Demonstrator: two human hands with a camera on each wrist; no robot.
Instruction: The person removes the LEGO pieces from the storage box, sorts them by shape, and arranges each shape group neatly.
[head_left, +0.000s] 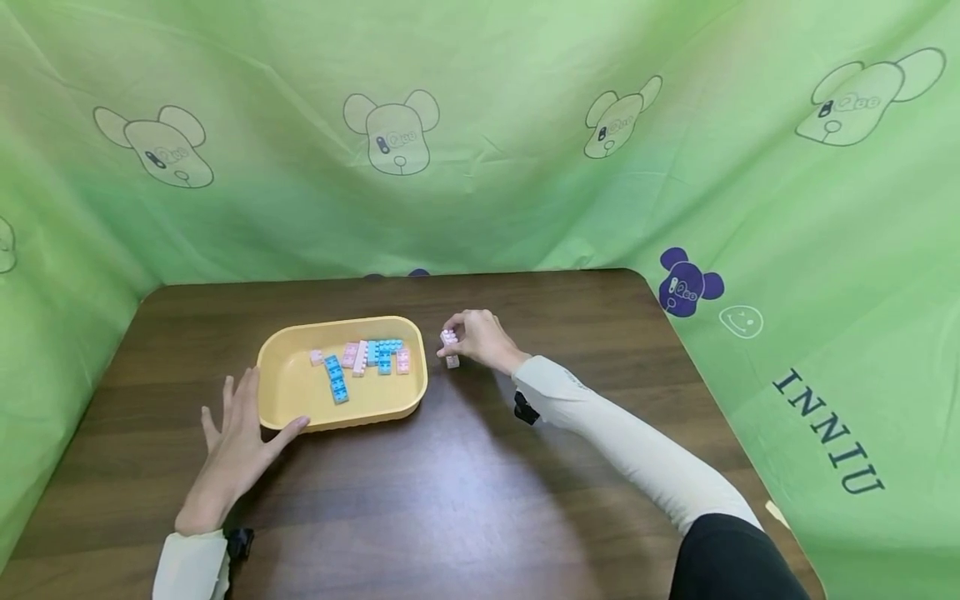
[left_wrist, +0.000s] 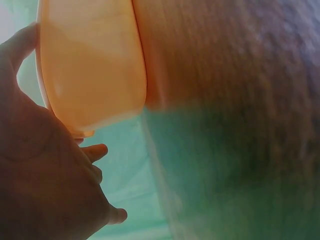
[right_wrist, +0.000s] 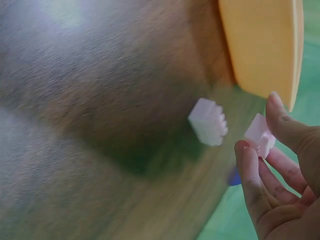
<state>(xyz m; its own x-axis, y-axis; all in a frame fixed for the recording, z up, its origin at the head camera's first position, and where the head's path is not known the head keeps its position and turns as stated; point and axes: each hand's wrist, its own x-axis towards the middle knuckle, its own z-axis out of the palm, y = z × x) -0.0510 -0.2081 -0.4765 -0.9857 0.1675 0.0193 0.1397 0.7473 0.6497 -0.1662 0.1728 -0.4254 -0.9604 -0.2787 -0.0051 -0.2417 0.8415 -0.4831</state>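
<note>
My right hand (head_left: 486,340) pinches a small pale pink toy brick (right_wrist: 258,131) between thumb and fingertips, just off the right end of the yellow tray (head_left: 288,396). On the table close to it sits a second pale pink brick (right_wrist: 207,122), apart from the held one in the right wrist view. At the tray's front left corner, my left hand (head_left: 238,446) touches the rim, thumb and fingers spread and mostly straight. Inside the tray lie blue bricks (head_left: 337,382) and pink bricks (head_left: 360,360), several in all, mostly toward the right half.
The tray stands on a dark brown wooden table (head_left: 480,492), left of its middle. A green printed cloth (head_left: 487,200) hangs behind the table and along both sides. Part of a small pale object (head_left: 777,514) shows at the right table edge.
</note>
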